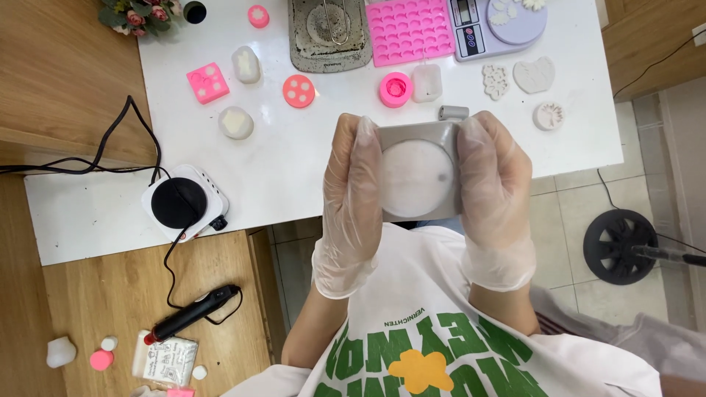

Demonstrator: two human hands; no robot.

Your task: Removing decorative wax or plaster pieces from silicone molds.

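- Holding a grey square mould point(418, 134) up off the white table point(294, 176), I have it close in front of my chest, with its round white filling facing the camera.
- My left hand point(351, 198), in a thin clear glove, is closed along the mould's left edge, fingers curled over the rim.
- My right hand point(494, 195), gloved the same way, clamps the right edge, so both hands share the grip.
- I judge the mould soft and flexible, likely silicone, and light; the white disc inside looks set, hard and probably brittle.
- Gloves on smooth rubber could slip, so I would grip the grey rim and not press on the disc.
- On the table beyond lie pink moulds point(208, 81), a purple kitchen scale point(500, 26) and a small hot plate point(182, 202).
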